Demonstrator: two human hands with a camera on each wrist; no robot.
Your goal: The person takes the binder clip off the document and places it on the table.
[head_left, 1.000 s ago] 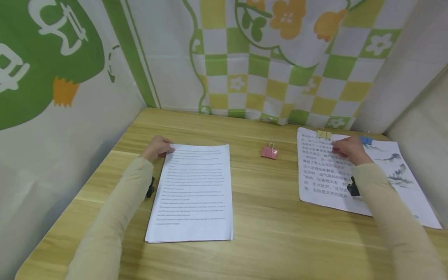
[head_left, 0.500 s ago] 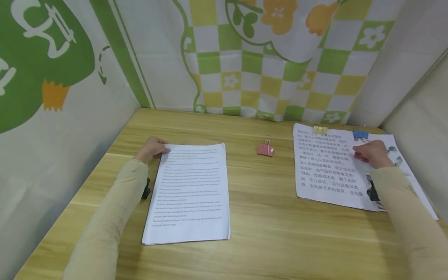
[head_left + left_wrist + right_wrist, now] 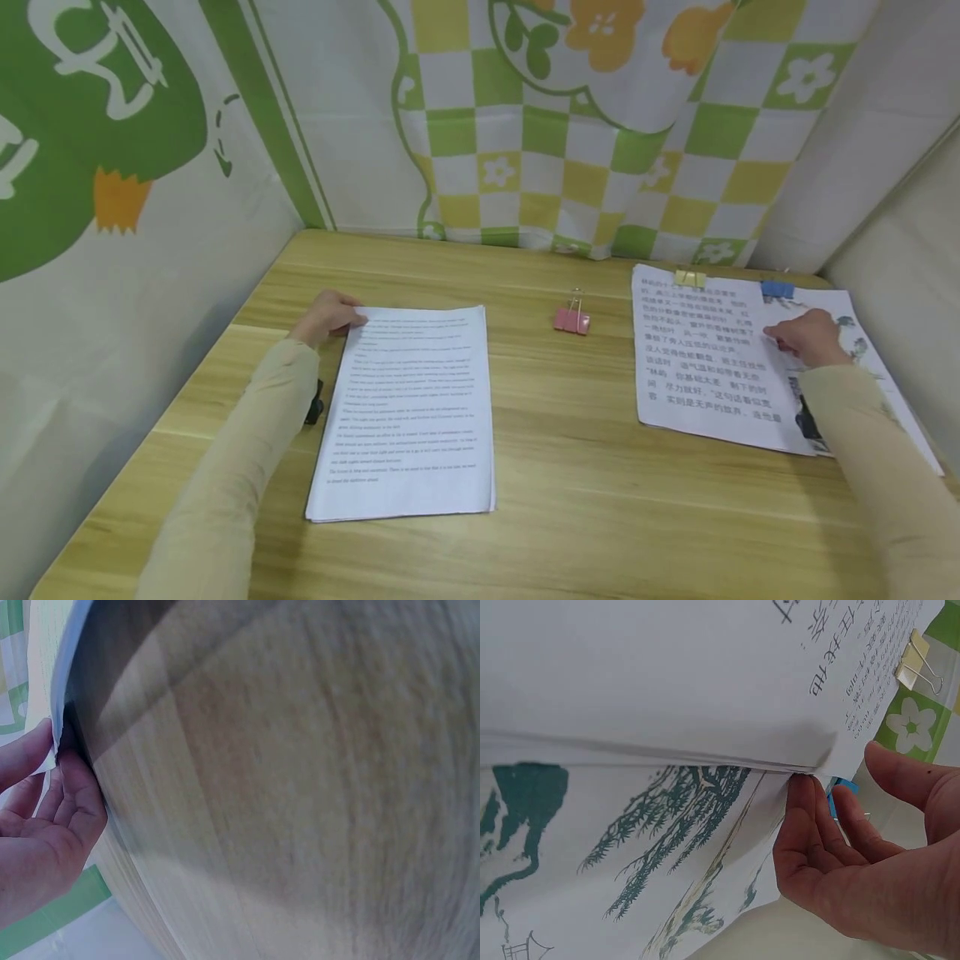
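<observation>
On the left of the table lies a stack of printed paper (image 3: pixel 408 400). My left hand (image 3: pixel 327 317) pinches its upper left corner, with the thumb on top and the fingers beneath in the left wrist view. At the right, a stack of large-print paper (image 3: pixel 693 358) with a yellow binder clip (image 3: pixel 690 278) at its top overlaps a stack of ink-painting sheets (image 3: pixel 900 400), which a blue binder clip (image 3: pixel 777 288) tops. My right hand (image 3: pixel 810 337) is at the large-print stack's right edge. Its fingertips touch that edge in the right wrist view, the thumb apart from them.
Between the stacks, toward the back, a pink binder clip (image 3: pixel 572 322) sits on the wooden table (image 3: pixel 570 500). A checkered, flowered curtain (image 3: pixel 555 167) hangs behind the table's back edge. Pale fabric walls (image 3: pixel 225 275) enclose both sides.
My right hand has moved right, from over the large-print page to its right edge, uncovering more of the text. The left hand keeps its place at the printed stack's corner.
</observation>
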